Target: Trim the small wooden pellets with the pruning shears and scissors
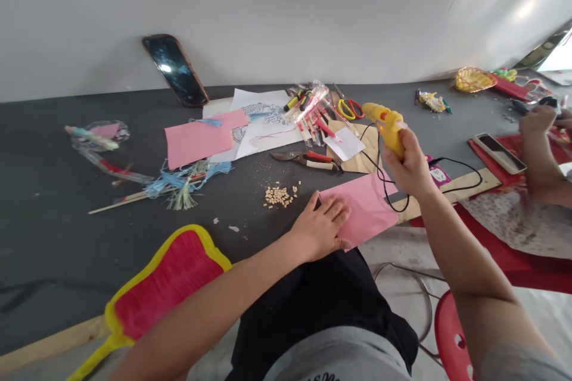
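My right hand point(409, 164) is wrapped round a yellow hot glue gun point(388, 125), raised above the table with its nozzle toward the left. A black cord point(373, 161) hangs from it. Flat on a pink sheet of paper point(369, 208) at the table's front edge lies my left hand point(319, 229), fingers stretched out. Small cut wooden pieces point(279, 195) are heaped just beyond that hand. Behind them rest pruning shears point(308, 159) with red and white handles. A small white card point(344, 144) sits on brown paper point(366, 158).
A phone point(176, 71) leans on the wall. Pink paper point(196, 141), printed sheets point(263, 113), scissors point(351, 109) and blue tassels point(174, 181) lie about. A pink-and-yellow fan shape point(165, 286) overhangs the front edge at left. Another person's hands point(538, 122) work at the right.
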The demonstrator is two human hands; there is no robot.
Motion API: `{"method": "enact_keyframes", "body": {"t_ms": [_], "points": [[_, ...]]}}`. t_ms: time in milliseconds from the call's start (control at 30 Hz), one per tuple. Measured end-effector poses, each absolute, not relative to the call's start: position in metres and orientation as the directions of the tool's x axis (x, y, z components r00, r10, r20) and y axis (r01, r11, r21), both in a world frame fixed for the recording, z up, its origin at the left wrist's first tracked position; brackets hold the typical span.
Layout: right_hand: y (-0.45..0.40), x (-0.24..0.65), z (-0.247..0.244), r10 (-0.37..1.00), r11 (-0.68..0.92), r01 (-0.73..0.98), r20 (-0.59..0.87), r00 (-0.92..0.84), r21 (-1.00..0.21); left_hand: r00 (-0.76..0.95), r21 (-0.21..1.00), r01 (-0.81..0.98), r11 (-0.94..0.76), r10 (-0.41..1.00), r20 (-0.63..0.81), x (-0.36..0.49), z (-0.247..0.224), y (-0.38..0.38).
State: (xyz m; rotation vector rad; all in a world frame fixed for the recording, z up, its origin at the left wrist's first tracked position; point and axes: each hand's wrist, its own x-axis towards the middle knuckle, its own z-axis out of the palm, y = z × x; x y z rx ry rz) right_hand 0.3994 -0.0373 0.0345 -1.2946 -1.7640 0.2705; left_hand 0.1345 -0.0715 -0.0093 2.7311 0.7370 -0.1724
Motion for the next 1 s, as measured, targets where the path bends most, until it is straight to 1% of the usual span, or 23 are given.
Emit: {"method": "enact_keyframes", "body": {"t_ms": [100,200,333,400,467,533,600,667,700,767,833,867,933,1000], "points": [[-0.044,0.382,0.023,0.834,0.388,0.787,0.547,-0.077,-0.48,0.874,0.26,0.486,-0.835,0.46,-0.157,0.138,-0.011,-0.063],[-0.046,0.361,0.003,0.866,0.31,0.895,0.485,-0.126,-0.32,0.893,0.274,0.448,-0.851,0.442,-0.087,0.135,-0.015,-0.056],[-0.042,0.342,-0.019,0.923,0.204,0.971,0.355,-0.147,-0.129,0.898,0.27,0.403,-0.875,0.435,0.07,0.121,-0.013,-0.056],[-0.039,0.339,-0.024,0.94,0.164,0.985,0.312,-0.137,-0.059,0.881,0.24,0.401,-0.884,0.444,0.165,0.108,-0.008,-0.06],[-0.037,0.34,-0.025,0.952,0.097,0.995,0.292,-0.09,-0.01,0.846,0.214,0.422,-0.881,0.467,0.256,0.09,-0.001,-0.062],[-0.036,0.345,-0.025,0.964,0.027,0.999,0.266,-0.032,0.021,0.793,0.207,0.462,-0.862,0.506,0.338,0.069,0.005,-0.062],[-0.035,0.351,-0.023,0.973,0.002,0.999,0.231,-0.01,0.037,0.71,0.203,0.547,-0.812,0.578,0.401,0.045,0.01,-0.056],[-0.034,0.357,-0.02,0.973,0.009,0.999,0.232,-0.016,0.035,0.612,0.198,0.658,-0.726,0.67,0.419,0.02,0.013,-0.045],[-0.033,0.359,-0.017,0.966,0.024,0.999,0.256,-0.03,0.026,0.564,0.196,0.71,-0.676,0.713,0.416,0.009,0.013,-0.037],[-0.028,0.357,-0.01,0.938,0.102,0.995,0.334,-0.094,-0.006,0.432,0.195,0.805,-0.56,0.779,0.454,-0.013,0.012,-0.02],[-0.018,0.347,-0.003,0.893,0.261,0.964,0.391,-0.224,-0.044,0.239,0.231,0.884,-0.406,0.819,0.522,-0.03,0.007,-0.005],[-0.011,0.339,-0.001,0.876,0.332,0.941,0.39,-0.283,-0.062,0.161,0.26,0.899,-0.352,0.819,0.551,-0.036,0.004,0.001],[0.004,0.318,0.002,0.866,0.429,0.899,0.32,-0.383,-0.085,0.088,0.291,0.907,-0.305,0.813,0.576,-0.044,-0.004,0.009],[0.02,0.295,0.002,0.873,0.463,0.883,0.205,-0.442,-0.07,0.096,0.301,0.903,-0.308,0.825,0.557,-0.048,-0.012,0.012]]}}
